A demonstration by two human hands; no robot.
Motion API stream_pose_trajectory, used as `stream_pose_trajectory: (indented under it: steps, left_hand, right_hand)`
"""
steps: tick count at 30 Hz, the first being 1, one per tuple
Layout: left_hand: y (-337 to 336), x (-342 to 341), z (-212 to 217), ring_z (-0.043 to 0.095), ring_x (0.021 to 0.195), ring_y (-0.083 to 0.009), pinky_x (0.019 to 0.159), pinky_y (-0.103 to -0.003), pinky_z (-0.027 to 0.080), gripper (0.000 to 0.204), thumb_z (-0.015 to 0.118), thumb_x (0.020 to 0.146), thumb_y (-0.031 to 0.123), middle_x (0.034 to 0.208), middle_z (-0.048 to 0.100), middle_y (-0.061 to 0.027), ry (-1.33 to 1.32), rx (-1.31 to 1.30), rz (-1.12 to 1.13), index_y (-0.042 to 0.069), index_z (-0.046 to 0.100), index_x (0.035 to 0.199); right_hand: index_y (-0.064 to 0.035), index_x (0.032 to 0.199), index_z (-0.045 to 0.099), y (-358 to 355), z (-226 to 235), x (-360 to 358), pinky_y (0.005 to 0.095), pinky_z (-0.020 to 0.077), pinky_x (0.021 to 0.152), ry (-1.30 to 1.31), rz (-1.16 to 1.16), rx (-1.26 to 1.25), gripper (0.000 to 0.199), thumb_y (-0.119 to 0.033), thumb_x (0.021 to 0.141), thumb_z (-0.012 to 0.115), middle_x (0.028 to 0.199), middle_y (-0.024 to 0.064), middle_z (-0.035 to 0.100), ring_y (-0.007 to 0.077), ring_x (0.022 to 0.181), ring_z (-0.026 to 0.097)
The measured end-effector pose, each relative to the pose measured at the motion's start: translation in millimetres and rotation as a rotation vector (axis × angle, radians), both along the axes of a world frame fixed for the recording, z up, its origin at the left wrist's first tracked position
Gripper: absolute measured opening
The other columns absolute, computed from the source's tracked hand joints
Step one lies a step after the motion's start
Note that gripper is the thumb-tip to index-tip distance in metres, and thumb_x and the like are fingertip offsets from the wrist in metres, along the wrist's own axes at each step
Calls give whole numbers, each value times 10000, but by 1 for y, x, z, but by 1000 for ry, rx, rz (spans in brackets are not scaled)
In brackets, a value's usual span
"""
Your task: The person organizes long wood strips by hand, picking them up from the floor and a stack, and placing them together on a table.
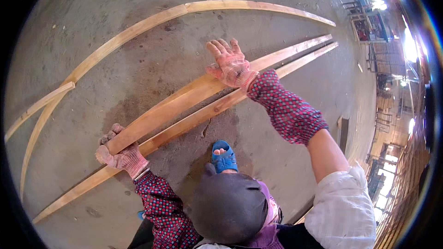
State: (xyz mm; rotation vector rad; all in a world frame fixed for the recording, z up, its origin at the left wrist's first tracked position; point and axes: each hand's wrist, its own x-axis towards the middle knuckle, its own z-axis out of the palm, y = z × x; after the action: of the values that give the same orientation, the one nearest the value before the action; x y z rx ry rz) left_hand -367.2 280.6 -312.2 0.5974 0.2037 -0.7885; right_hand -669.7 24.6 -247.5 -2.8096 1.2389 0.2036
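A wide concrete floor (pixel 152 69) fills the view, stained dark near the middle. On it lie long wooden strips: a far strip (pixel 221 5) near the top, a short strip (pixel 39 103) at the left edge touching it, and two nearer ones running side by side from lower left to upper right. The upper strip (pixel 184 97) of that pair is the one being handled; the lower strip (pixel 194 119) lies just beside it on the floor.

The right hand (pixel 230 64), gloved, presses flat and open-fingered on the upper strip partway along. The left hand (pixel 121 153), also gloved, is curled closed around that strip's near end (lifted a little, it seems). A blue sandal (pixel 224 156) stands near the lower strip.

The long strip could bow or twist between the two hands and slide against its neighbour, and a rough edge might catch a glove.
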Motion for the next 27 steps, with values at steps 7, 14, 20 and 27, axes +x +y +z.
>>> stream_pose_trajectory:
  steps: [7, 14, 20, 27]
  left_hand:
    - [7, 36, 8, 634, 906, -325, 884, -509, 515, 256, 700, 787, 324, 894, 662, -92, -61, 70, 137, 94, 639, 882]
    - [-36, 16, 92, 634, 1035, -358, 1001, -584, 452, 339, 611, 881, 354, 1047, 680, -96, -357, -313, -13, 76, 675, 1064]
    - [-13, 62, 64, 674, 885, -396, 891, -611, 506, 299, 664, 835, 318, 877, 693, -114, -214, 102, 246, 58, 670, 984]
    - [47, 122, -53, 634, 839, -340, 822, -521, 531, 294, 631, 789, 324, 848, 647, -106, -46, 133, 120, 46, 613, 885]
  right_hand:
    - [-37, 1449, 363, 6, -9, 38, 575, 183, 1156, -479, 48, -77, 798, -542, 861, 551, 1505, 183, 384, 327, 1413, 344]
    - [-41, 1408, 403, 9, -48, 20, 539, 262, 1132, -365, 43, -15, 738, -430, 834, 653, 1455, 183, 438, 351, 1353, 408]
    - [-83, 1376, 465, 22, 11, -14, 473, 462, 973, 129, 67, 271, 766, -342, 733, 791, 1223, 152, 598, 345, 1141, 578]
    - [-157, 1105, 647, 33, 72, 14, 435, 539, 796, -72, 169, 153, 460, -285, 692, 805, 998, 90, 664, 309, 956, 660]
